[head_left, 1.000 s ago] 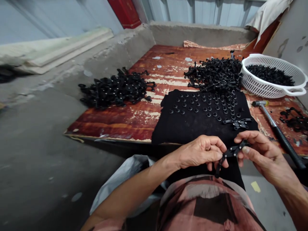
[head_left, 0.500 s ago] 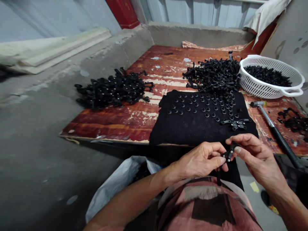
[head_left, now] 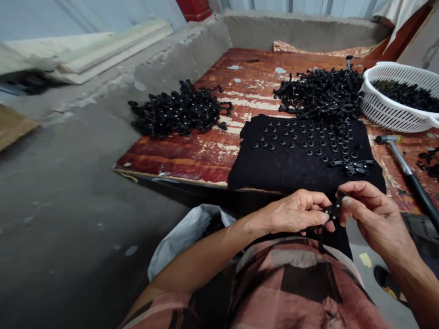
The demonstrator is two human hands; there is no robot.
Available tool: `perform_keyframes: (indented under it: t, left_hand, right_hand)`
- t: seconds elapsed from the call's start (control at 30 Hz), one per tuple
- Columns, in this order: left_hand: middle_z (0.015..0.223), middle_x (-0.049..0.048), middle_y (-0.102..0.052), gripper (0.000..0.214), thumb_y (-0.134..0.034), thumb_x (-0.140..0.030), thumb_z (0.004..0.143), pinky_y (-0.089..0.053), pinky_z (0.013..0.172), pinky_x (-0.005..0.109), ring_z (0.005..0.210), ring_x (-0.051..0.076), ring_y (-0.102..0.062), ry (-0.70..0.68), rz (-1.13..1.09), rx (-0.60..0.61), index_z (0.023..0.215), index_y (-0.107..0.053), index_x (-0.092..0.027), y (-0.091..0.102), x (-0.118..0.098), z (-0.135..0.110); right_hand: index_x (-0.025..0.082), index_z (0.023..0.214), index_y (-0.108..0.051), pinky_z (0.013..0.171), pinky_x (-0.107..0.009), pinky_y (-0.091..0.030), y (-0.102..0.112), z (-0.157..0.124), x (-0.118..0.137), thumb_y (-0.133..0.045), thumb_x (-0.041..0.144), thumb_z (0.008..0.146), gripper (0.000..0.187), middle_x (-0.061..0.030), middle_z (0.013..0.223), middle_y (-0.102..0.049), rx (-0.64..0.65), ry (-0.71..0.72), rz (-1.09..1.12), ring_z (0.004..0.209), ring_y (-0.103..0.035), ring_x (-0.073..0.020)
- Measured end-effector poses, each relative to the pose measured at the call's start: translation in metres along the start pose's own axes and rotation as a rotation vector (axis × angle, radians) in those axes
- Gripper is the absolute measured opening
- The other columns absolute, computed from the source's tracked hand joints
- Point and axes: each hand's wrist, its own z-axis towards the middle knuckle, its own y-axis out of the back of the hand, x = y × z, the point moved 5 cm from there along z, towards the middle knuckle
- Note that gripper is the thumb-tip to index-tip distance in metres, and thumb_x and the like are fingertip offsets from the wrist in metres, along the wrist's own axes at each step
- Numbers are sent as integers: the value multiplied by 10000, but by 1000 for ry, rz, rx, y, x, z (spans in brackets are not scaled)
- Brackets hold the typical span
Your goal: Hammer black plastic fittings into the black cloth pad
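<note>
Between both hands, close to my body, is a black jointed linkage piece (head_left: 336, 211) with small shiny rivets. My left hand (head_left: 297, 212) pinches its lower left end between thumb and fingers. The thumb and forefinger of my right hand (head_left: 373, 214) close on its upper end. Just beyond them lies a black cloth (head_left: 260, 167) on the table edge. On it sit several small round black caps (head_left: 291, 144) in loose rows. A finished-looking crossed linkage (head_left: 355, 167) rests flat on the cloth, beyond my right hand.
A pile of black linkages (head_left: 178, 112) lies left on the worn red table (head_left: 171, 155); another heap (head_left: 322, 96) is behind the cloth. Right of it stands a white basket (head_left: 380, 109) of black parts. A hammer (head_left: 408, 171) lies at right. A pale sack (head_left: 178, 233) is below.
The view has shifted, so the table and piles appear further up and the basket further right. Both hands keep their hold on the linkage piece, which has barely turned.
</note>
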Motion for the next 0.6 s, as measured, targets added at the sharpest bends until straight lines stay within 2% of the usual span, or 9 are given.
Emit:
perform_keyframes:
  t: [0.17,0.33,0.47,0.6]
  left_hand:
    - [889,54,-672,139,-538,-278,860,-400,490,172,641,90,-583,18,-15,-17,922,-576,-159,0,4,-1]
    - [878,40,-667,186,-543,-338,879,-394,481,171,610,78,-570,16,38,-49,913,-573,-158,-1,7,-2]
    - [784,21,-646,219,-515,-341,898,-400,517,183,572,68,-534,-27,140,-161,831,-587,-145,0,1,-7]
    - [672,-3,-619,258,-478,-316,904,-360,514,182,530,61,-477,-90,287,-299,760,-603,-142,7,-10,-19]
  right_hand:
    - [255,949,-713,472,-207,-478,-4,-1,-7,-750,339,802,173,42,614,-621,12,-26,-16,477,-584,-102]
    - [269,978,-703,484,-206,-482,-10,-3,-7,-720,353,829,172,46,646,-618,25,12,-74,490,-577,-96]
    - [240,1011,-671,486,-232,-494,-22,-4,-1,-647,346,886,166,40,640,-613,31,99,-192,492,-579,-114]
    - [220,1066,-650,470,-244,-489,-35,-7,13,-557,338,943,194,22,707,-618,63,266,-387,492,-573,-116]
